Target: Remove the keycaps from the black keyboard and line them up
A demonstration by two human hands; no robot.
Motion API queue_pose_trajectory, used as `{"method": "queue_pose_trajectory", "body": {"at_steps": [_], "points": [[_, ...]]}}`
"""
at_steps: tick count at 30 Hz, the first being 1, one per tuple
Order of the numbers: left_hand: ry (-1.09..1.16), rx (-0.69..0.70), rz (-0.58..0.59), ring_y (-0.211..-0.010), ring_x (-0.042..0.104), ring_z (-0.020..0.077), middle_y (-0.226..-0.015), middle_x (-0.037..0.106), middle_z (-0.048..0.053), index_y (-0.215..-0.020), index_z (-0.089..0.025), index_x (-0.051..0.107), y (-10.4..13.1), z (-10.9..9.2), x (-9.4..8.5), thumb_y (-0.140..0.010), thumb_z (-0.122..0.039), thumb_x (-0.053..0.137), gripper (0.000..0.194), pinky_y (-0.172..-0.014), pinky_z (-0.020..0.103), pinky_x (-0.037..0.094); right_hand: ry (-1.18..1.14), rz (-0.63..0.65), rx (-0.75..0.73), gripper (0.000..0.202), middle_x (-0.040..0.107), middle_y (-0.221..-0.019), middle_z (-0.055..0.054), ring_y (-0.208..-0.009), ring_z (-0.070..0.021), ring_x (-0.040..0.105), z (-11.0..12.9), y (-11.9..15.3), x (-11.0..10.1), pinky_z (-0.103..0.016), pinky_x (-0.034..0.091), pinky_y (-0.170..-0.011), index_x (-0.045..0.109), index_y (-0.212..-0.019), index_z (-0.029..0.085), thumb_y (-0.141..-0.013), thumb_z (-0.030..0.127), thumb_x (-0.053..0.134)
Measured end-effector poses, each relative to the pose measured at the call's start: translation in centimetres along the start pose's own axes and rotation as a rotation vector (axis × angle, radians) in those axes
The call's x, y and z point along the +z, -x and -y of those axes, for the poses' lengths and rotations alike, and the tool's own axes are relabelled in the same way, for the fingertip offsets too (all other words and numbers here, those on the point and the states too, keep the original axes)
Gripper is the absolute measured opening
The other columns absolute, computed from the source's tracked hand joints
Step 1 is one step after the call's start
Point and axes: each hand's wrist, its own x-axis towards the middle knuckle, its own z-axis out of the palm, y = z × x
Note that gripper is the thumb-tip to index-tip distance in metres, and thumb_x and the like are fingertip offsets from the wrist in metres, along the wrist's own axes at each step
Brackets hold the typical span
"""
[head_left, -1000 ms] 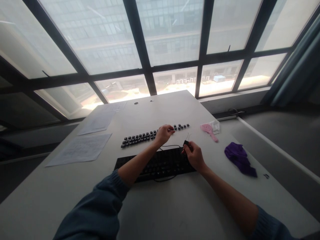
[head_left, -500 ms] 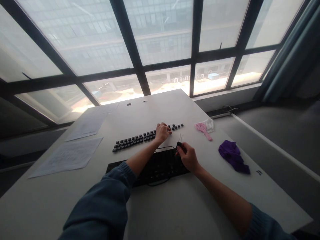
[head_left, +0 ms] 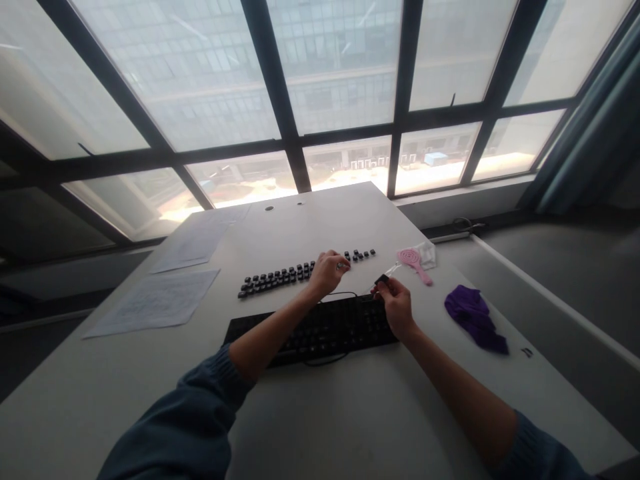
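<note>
A black keyboard [head_left: 320,327] lies on the white table under my forearms. Beyond it, loose black keycaps [head_left: 277,277] stand in rows. Over the right part of these rows is my left hand [head_left: 327,272], its fingers pinched together; a small spot shows at the fingertips, too small to name. My right hand [head_left: 397,305] is closed around the black handle of a wire keycap puller [head_left: 383,279], above the keyboard's far right corner. The puller's thin wire prongs point away, toward the pink hairbrush.
A pink hairbrush [head_left: 414,263] rests on a white crumpled packet [head_left: 429,255] at the right. Nearer lies a purple cloth [head_left: 473,317], with a small dark piece [head_left: 527,352] by the table edge. Printed sheets [head_left: 160,303] cover part of the left side. A cable [head_left: 340,293] curves behind the keyboard.
My right hand has moved right and a little up with the keycap puller, away from the keyboard. My left hand's fingers have lifted slightly from the keycap rows. The view has shifted slightly.
</note>
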Motion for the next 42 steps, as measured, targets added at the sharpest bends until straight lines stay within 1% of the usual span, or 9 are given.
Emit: {"method": "queue_pose_trajectory", "body": {"at_steps": [4,8,11,17,24,29,33,37,42], "points": [[0.130,0.091,0.041,-0.098,0.058,0.0230,-0.096,0.066,0.007,-0.091,-0.021,0.075,4.7,-2.9,-0.5,-0.088,-0.019,0.060,0.015,-0.094,0.038,0.044,0.112,0.081,-0.083,0.023,0.062,-0.067,-0.002,-0.061,-0.0172,0.057,0.3,0.2,-0.4,-0.027,0.046,-0.057,0.061,-0.074,0.019,-0.086,0.038,0.060],[0.239,0.078,0.072,-0.092,0.060,0.0206,-0.094,0.067,0.006,-0.094,-0.021,0.073,8.6,-4.6,0.8,-0.089,-0.014,0.054,0.021,-0.088,0.034,0.047,0.259,0.184,-0.220,0.020,0.058,-0.068,-0.001,-0.066,-0.0176,0.055,0.8,0.9,-0.5,-0.027,0.044,-0.060,0.060,-0.071,0.020,-0.087,0.031,0.057],[0.269,0.049,0.074,-0.089,0.059,0.0200,-0.091,0.066,0.006,-0.094,-0.020,0.071,10.0,-4.9,2.1,-0.091,-0.014,0.051,0.021,-0.086,0.034,0.047,0.345,0.216,-0.266,0.018,0.057,-0.069,-0.001,-0.067,-0.0179,0.054,0.9,1.2,-0.5,-0.028,0.042,-0.061,0.059,-0.070,0.020,-0.086,0.027,0.056],[0.320,0.009,0.051,-0.091,0.058,0.0205,-0.091,0.066,0.006,-0.091,-0.019,0.069,10.6,-4.7,3.4,-0.091,-0.014,0.049,0.021,-0.086,0.035,0.047,0.388,0.256,-0.271,0.017,0.060,-0.071,-0.002,-0.069,-0.0188,0.056,0.7,1.3,-0.4,-0.028,0.043,-0.064,0.062,-0.072,0.020,-0.086,0.025,0.056],[0.303,0.012,0.035,-0.089,0.058,0.0207,-0.088,0.065,0.005,-0.088,-0.020,0.067,10.8,-4.4,3.6,-0.091,-0.014,0.049,0.020,-0.084,0.034,0.047,0.405,0.336,-0.273,0.018,0.059,-0.072,-0.002,-0.071,-0.0192,0.055,1.3,1.6,-0.7,-0.029,0.044,-0.066,0.065,-0.074,0.020,-0.089,0.024,0.055],[0.309,0.008,0.036,-0.092,0.057,0.0216,-0.090,0.066,0.005,-0.091,-0.020,0.068,10.9,-4.6,3.5,-0.092,-0.014,0.050,0.019,-0.085,0.034,0.047,0.414,0.318,-0.273,0.019,0.058,-0.071,-0.002,-0.069,-0.0188,0.054,1.5,2.2,-1.3,-0.029,0.044,-0.065,0.063,-0.073,0.021,-0.090,0.025,0.056],[0.302,0.014,0.043,-0.092,0.057,0.0217,-0.091,0.066,0.005,-0.089,-0.021,0.068,10.9,-4.7,3.4,-0.091,-0.014,0.051,0.018,-0.085,0.034,0.047,0.418,0.315,-0.276,0.018,0.061,-0.074,-0.002,-0.071,-0.0197,0.056,1.5,2.3,-1.3,-0.030,0.044,-0.067,0.065,-0.074,0.021,-0.089,0.025,0.056],[0.296,0.023,0.044,-0.093,0.057,0.0215,-0.093,0.066,0.005,-0.088,-0.021,0.067,10.9,-4.6,3.5,-0.091,-0.014,0.051,0.018,-0.085,0.034,0.047,0.408,0.309,-0.237,0.015,0.063,-0.073,-0.002,-0.070,-0.0195,0.057,1.3,2.0,-1.3,-0.029,0.044,-0.067,0.066,-0.076,0.020,-0.088,0.024,0.058],[0.284,0.017,0.049,-0.090,0.056,0.0215,-0.089,0.066,0.006,-0.082,-0.020,0.065,10.8,-4.5,3.7,-0.090,-0.012,0.049,0.019,-0.083,0.034,0.047,0.435,0.378,-0.254,0.014,0.063,-0.075,-0.003,-0.073,-0.0194,0.058,1.0,1.8,-1.2,-0.029,0.045,-0.068,0.068,-0.078,0.020,-0.087,0.020,0.057]]}}
